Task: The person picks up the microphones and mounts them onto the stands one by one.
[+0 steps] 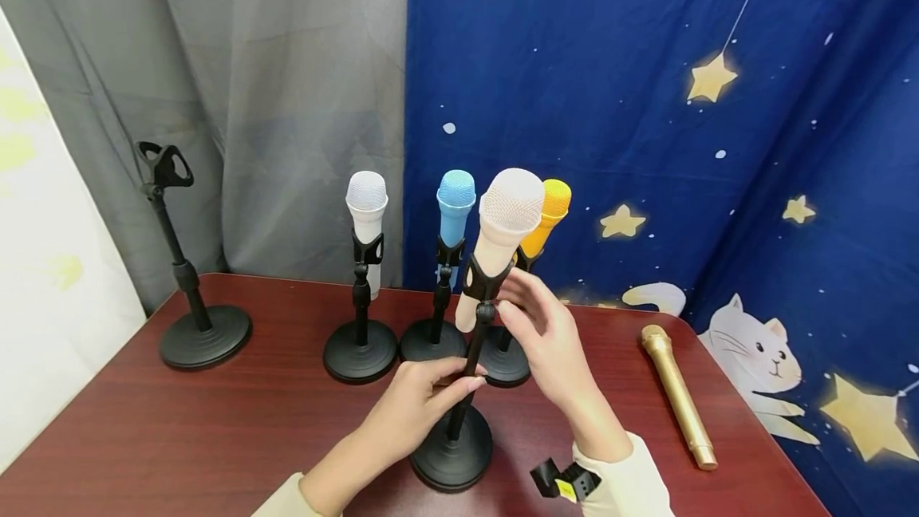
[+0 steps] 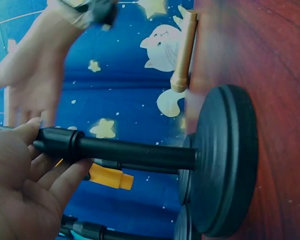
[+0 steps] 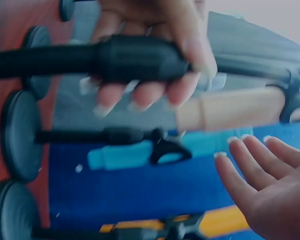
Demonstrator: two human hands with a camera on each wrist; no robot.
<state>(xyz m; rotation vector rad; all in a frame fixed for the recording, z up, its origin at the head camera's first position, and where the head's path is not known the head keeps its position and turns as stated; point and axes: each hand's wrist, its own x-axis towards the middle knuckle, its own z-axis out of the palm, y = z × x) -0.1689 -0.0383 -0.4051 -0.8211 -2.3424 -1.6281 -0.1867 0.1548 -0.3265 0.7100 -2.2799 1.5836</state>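
Observation:
My left hand (image 1: 420, 401) pinches the black pole of a microphone stand (image 1: 457, 453) between thumb and fingers. In the left wrist view its round base (image 2: 225, 160) is near the tabletop; whether it touches cannot be told. A cream microphone (image 1: 508, 214) sits tilted in the clip at the top of this stand. My right hand (image 1: 549, 341) is just right of that clip with its fingers extended. In the right wrist view, its fingers (image 3: 252, 165) are apart from the cream microphone (image 3: 235, 110) and hold nothing.
Behind stand a white microphone (image 1: 368, 206), a blue microphone (image 1: 455, 206) and a yellow microphone (image 1: 553, 210), each clipped in a black stand. An unoccupied stand (image 1: 205, 335) is at the far left. A gold microphone (image 1: 678, 397) lies on the red-brown table (image 1: 215, 445) at right.

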